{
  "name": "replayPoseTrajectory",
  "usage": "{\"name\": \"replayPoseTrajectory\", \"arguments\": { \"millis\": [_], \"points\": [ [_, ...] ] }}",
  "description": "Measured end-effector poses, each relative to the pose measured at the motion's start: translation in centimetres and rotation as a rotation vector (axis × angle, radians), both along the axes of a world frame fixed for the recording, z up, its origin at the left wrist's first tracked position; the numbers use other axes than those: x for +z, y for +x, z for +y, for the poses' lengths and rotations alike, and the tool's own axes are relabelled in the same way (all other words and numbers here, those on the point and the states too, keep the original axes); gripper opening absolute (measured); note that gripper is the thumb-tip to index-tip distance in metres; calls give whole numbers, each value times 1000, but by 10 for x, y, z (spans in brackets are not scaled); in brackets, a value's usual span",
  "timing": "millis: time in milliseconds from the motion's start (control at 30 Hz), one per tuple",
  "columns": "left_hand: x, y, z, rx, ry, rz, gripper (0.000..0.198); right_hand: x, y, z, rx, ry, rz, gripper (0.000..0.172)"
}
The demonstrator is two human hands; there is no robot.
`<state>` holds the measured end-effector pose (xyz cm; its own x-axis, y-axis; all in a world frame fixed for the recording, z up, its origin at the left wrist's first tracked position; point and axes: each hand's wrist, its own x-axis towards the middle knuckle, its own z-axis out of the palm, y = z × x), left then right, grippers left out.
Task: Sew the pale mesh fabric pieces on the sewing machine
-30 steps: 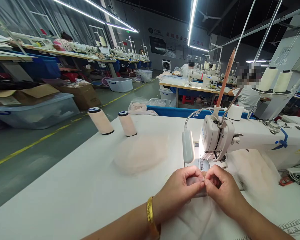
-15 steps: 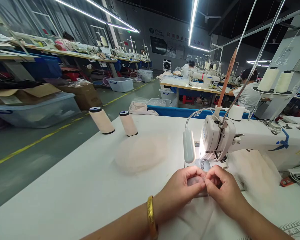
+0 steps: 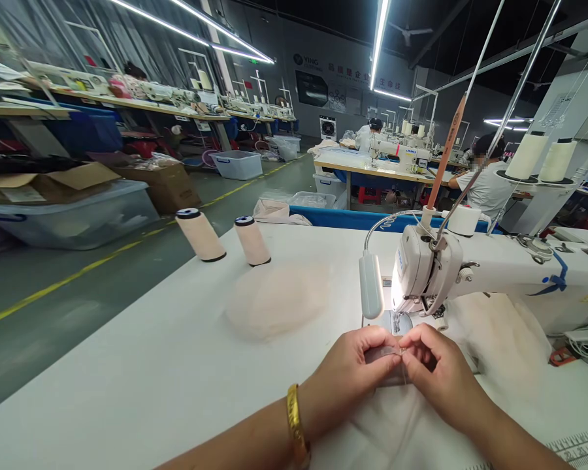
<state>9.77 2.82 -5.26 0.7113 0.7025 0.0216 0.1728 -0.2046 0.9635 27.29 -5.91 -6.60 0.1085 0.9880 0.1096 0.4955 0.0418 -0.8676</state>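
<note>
Just in front of the sewing machine's needle area, my left hand pinches the edge of a thin, pale sheer fabric. My right hand pinches the same edge, its fingertips meeting those of the left. The fabric hangs from my fingers toward the front of the table. The presser foot stands just beyond my fingertips, lit by the machine's lamp. A gold bracelet circles my left wrist. Exactly how the fabric edge lies between the fingertips is hidden.
On the white table lies a sheer beige piece, with two thread cones behind it. More sheer fabric lies right of my hands, near a ruler. A co-worker sits at the back right.
Both hands stay close together at the fabric edge. The fingertips have shifted very slightly; the fabric remains pinched. The sewing machine has not moved.
</note>
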Motion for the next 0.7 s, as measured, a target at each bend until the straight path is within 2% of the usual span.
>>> {"name": "replayPoseTrajectory", "arguments": {
  "millis": [333,533,700],
  "points": [
    [0,-1,-1,15,147,36,16,6,-1,-2,17,11,-48,13],
    [3,0,-4,9,54,39,14,6,-1,-1,28,-14,35,16],
    [6,1,-5,-51,-67,-36,27,5,0,0,8,-16,53,16]
  ]
}}
